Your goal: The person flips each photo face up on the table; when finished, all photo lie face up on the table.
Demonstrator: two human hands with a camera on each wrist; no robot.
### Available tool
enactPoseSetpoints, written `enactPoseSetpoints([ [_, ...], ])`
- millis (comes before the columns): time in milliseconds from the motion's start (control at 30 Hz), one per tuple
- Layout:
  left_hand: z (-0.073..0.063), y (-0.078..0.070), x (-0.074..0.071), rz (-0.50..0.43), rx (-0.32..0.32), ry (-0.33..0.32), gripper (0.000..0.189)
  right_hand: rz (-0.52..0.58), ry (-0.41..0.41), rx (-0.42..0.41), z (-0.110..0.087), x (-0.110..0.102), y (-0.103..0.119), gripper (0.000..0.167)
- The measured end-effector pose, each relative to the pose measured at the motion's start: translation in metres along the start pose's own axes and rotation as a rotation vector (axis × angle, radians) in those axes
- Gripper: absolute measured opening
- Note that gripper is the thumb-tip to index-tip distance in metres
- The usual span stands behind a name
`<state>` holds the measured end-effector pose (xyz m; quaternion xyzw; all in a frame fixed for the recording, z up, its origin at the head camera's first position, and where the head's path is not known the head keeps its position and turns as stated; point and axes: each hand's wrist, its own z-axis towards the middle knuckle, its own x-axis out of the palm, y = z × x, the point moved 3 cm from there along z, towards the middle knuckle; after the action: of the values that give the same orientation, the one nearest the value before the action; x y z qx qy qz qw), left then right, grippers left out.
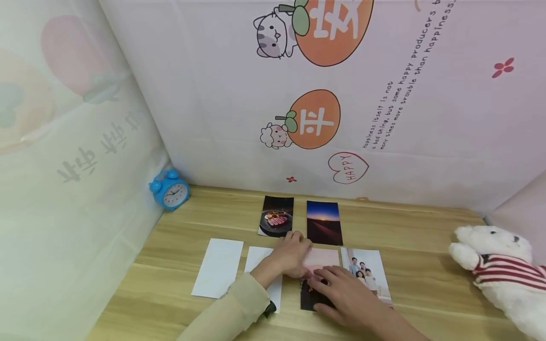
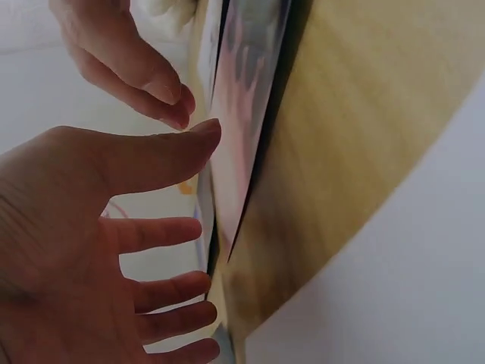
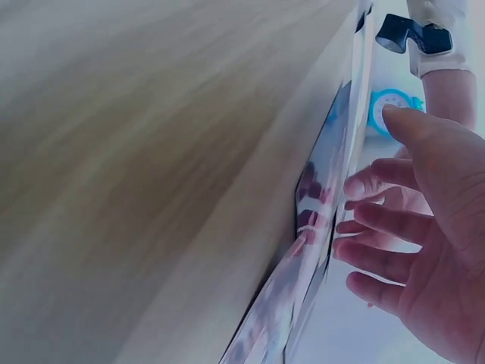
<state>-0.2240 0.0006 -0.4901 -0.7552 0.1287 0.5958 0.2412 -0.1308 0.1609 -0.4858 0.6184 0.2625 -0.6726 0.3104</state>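
A photo print (image 1: 322, 257), pink at its top and dark lower down, lies under and between both hands; whether this is one print or two overlapping, I cannot tell. My left hand (image 1: 291, 255) is at its left edge, thumb and fingers extended and apart in the left wrist view. From the right, my right hand (image 1: 341, 290) reaches over its lower part, fingers loosely bent with nothing gripped in the right wrist view. Right of it lies a family photo (image 1: 377, 266), partly covered by the right hand. A white card (image 1: 255, 256) is partly hidden beneath the left forearm.
Another white card (image 1: 218, 267) lies farther left. Behind the hands are a food photo (image 1: 276, 215) and a sunset photo (image 1: 324, 222). A blue alarm clock (image 1: 172, 192) stands at the back left, a white plush bear (image 1: 503, 274) at the right. Printed cloth (image 1: 239, 104) hangs behind the wooden table.
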Motion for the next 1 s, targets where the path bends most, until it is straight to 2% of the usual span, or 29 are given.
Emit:
enactPoseSetpoints([
  [100,-0.007,0.011,-0.007,-0.017,-0.016,-0.006,0.069,-0.044,-0.021,-0.04,0.008,0.001,0.006,0.053],
  [267,-0.017,0.029,-0.013,-0.026,-0.043,0.01,0.07,-0.056,-0.034,-0.11,0.018,0.005,0.018,0.052],
  [400,-0.022,0.038,-0.013,-0.045,-0.014,0.032,0.069,-0.071,-0.068,-0.159,0.022,0.009,0.028,0.055],
  [633,-0.042,0.048,-0.01,0.071,0.045,0.108,0.073,-0.128,-0.083,-0.191,0.04,0.018,0.05,0.064],
  [800,-0.05,0.049,-0.009,0.081,0.058,0.109,0.069,-0.16,-0.064,-0.192,0.049,0.018,0.059,0.065],
  [1000,-0.059,0.055,-0.004,0.071,0.054,0.129,0.071,-0.193,0.012,-0.179,0.053,0.013,0.062,0.065],
])
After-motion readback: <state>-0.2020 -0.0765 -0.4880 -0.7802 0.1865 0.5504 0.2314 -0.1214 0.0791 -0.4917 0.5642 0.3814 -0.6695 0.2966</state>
